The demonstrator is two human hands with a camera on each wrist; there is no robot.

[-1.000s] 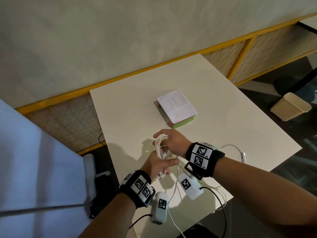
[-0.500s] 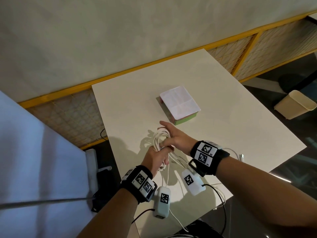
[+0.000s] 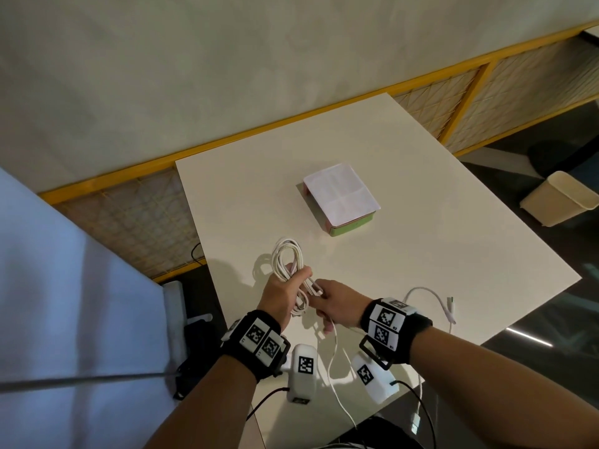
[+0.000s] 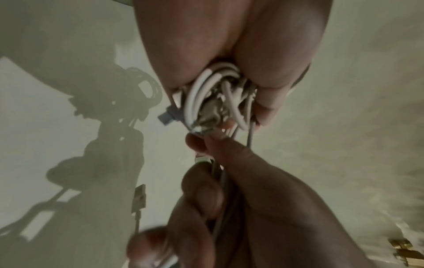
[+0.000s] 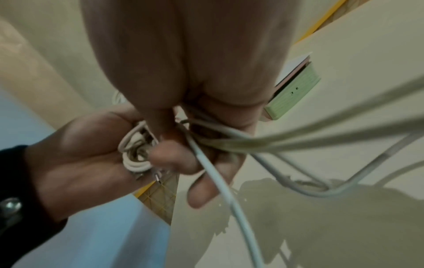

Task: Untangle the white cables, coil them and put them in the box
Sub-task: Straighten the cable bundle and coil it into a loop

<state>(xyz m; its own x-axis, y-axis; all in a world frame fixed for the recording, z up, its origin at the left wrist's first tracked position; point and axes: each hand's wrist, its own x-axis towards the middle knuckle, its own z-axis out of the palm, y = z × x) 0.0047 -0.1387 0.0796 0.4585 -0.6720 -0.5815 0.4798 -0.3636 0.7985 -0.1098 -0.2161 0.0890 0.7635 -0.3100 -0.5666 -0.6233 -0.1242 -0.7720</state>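
Coiling step: your left hand (image 3: 281,294) curls its fingers round the looped bundle of thin white cable (image 3: 287,259), held above the near-left part of the white table (image 3: 421,254). Your right hand (image 3: 337,304) pinches a loose strand beside it. Next, probably wind in that tail. The shallow green box with a pale lid (image 3: 342,197) sits mid-table, closed; contents hidden.

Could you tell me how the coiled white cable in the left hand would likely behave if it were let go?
The coiled white cable is probably floppy and springy: its loops already splay unevenly above the left hand, so they would likely spread. It looks light, being thin. Loose strands near the right hand might snag it.
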